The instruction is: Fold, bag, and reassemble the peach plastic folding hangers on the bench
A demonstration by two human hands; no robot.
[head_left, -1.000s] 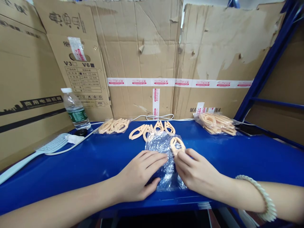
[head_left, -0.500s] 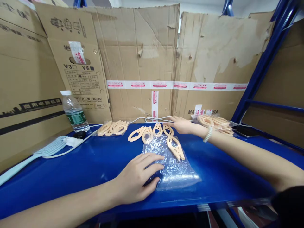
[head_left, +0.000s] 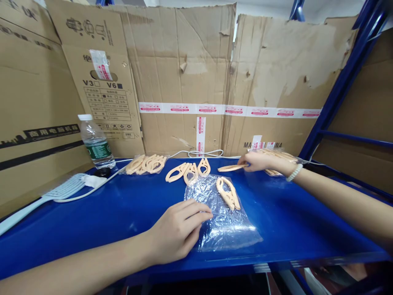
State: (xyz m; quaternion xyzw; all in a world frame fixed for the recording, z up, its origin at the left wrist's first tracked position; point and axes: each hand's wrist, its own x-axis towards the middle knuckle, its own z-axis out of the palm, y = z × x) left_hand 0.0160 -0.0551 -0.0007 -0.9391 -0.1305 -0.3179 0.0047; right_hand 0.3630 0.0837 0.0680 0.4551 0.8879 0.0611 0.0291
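A clear plastic bag point(head_left: 227, 233) lies flat on the blue tabletop. My left hand point(head_left: 181, 229) is at its left edge, fingers together and closed on the film; the fingertips are partly hidden. One beige folding hanger point(head_left: 227, 193), folded up, rests on top of the bag. My right hand point(head_left: 258, 161) grips another folded hanger point(head_left: 231, 168) by its right end, seen edge-on just above the table. Three more folded hangers point(head_left: 190, 173) lie in a row behind the bag.
Bagged hangers sit at back left point(head_left: 147, 164) and back right point(head_left: 276, 155), the latter partly behind my right hand. A water bottle point(head_left: 97, 147), a black cap point(head_left: 102, 172), a light-blue fly swatter point(head_left: 66, 186) and a white cable point(head_left: 205, 153) are around. Cardboard point(head_left: 184, 82) walls the back.
My right hand has picked up the rightmost hanger of the back row and moved right with it. My left hand's fingers have drawn together at the bag.
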